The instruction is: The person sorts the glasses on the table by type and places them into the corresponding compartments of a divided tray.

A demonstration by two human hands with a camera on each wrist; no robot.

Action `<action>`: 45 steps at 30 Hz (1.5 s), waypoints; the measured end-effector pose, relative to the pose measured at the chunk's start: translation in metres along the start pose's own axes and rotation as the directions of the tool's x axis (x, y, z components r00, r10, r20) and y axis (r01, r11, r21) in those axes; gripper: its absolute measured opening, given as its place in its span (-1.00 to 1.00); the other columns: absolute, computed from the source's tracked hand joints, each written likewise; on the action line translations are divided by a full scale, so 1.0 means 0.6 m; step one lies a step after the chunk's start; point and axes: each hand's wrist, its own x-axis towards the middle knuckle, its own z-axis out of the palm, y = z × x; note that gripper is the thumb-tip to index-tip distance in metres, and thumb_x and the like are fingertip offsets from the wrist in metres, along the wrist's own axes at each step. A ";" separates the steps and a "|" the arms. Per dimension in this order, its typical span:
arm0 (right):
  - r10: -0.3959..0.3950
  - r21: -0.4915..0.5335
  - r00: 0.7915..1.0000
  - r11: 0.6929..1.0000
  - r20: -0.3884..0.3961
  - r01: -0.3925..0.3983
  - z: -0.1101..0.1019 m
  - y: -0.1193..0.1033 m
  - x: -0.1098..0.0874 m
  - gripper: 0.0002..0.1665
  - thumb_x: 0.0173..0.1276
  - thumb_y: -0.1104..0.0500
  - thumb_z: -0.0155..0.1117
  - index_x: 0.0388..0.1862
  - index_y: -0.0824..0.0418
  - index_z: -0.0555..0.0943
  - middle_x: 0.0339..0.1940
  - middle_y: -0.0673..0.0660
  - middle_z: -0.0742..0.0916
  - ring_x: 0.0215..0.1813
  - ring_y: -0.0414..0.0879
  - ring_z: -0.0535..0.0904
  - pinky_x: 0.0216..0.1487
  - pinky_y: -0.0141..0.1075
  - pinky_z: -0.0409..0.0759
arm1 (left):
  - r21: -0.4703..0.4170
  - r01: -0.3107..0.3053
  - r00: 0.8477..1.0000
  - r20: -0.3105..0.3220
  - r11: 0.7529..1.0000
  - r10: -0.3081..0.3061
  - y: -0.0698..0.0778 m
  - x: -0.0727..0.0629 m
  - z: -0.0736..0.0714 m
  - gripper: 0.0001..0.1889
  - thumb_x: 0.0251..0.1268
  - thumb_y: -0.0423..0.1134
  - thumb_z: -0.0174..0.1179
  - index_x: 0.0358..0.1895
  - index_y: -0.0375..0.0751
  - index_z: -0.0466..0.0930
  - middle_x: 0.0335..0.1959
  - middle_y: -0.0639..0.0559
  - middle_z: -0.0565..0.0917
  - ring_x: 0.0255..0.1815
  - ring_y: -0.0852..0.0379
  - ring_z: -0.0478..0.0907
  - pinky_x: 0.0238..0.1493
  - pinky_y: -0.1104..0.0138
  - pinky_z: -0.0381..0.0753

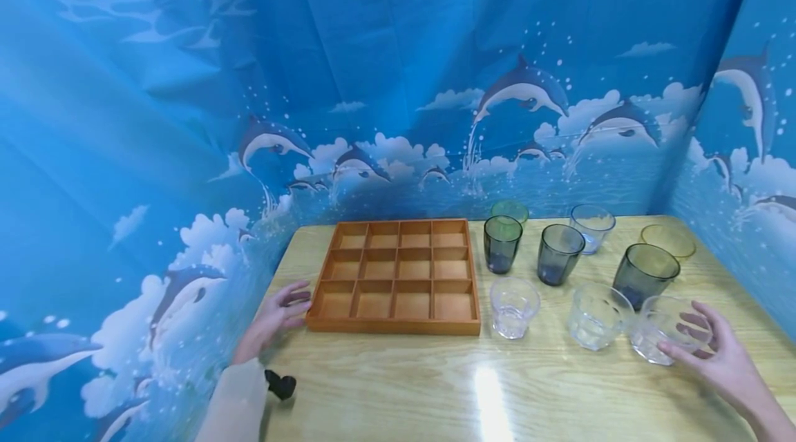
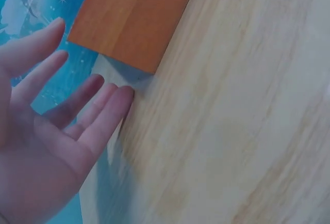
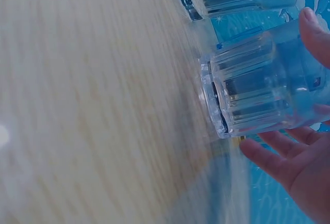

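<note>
My right hand [image 1: 724, 356] is around a clear fluted glass [image 1: 651, 340], thumb on the near side and fingers behind. In the right wrist view that glass [image 3: 252, 87] appears sideways between the thumb and the other fingers, its thick base close to the tabletop. A second clear glass [image 1: 593, 330] stands just left of it. On the other side, my left hand [image 1: 280, 314] holds nothing. Its fingertips come right up to the front left corner of a brown wooden tray [image 1: 398, 326] divided into compartments. The left wrist view shows those fingers [image 2: 105, 123] spread and relaxed beside the tray's corner.
Behind the clear glasses stand dark grey glasses [image 1: 560, 255], a green glass [image 1: 511, 209], a yellowish glass [image 1: 668, 242] and a pale clear one [image 1: 593, 226]. Another clear glass [image 1: 513, 309] is beside the tray. Dolphin-print curtains [image 1: 398, 83] border the wooden table [image 1: 385, 387].
</note>
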 end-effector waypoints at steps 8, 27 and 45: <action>0.034 0.019 0.999 0.999 0.015 -0.034 0.000 0.000 0.002 0.11 0.12 0.33 0.37 0.46 0.36 -0.15 0.04 0.11 0.37 -0.13 -0.63 0.34 -0.32 -0.59 0.47 | 0.028 0.065 0.997 0.029 0.997 -0.066 0.003 0.013 0.004 -0.34 0.26 -0.15 0.18 0.41 0.02 0.14 0.33 -0.23 0.22 0.25 -0.23 0.26 0.04 -0.04 0.41; 0.018 0.014 0.992 1.000 -0.127 -0.016 -0.022 -0.044 -0.003 -0.04 0.00 0.37 0.45 0.32 -0.07 0.19 -0.07 -0.39 0.42 -0.14 -0.61 0.38 -0.35 -0.62 0.38 | -0.016 0.129 0.991 0.023 0.992 -0.129 0.001 0.025 -0.002 -0.36 0.27 -0.18 0.16 0.41 0.14 0.16 0.36 -0.20 0.17 0.29 -0.22 0.19 0.02 -0.04 0.42; -0.052 -0.073 0.982 0.997 -0.181 0.039 -0.029 -0.137 0.041 -0.04 -0.07 0.30 0.52 0.30 -0.03 0.26 -0.09 -0.33 0.45 -0.08 -0.55 0.30 -0.28 -0.61 0.21 | -0.029 0.137 0.989 0.065 0.990 -0.134 0.004 0.029 0.003 -0.40 0.32 -0.24 0.08 0.41 0.14 0.16 0.40 -0.18 0.09 0.32 -0.24 0.13 0.05 -0.08 0.38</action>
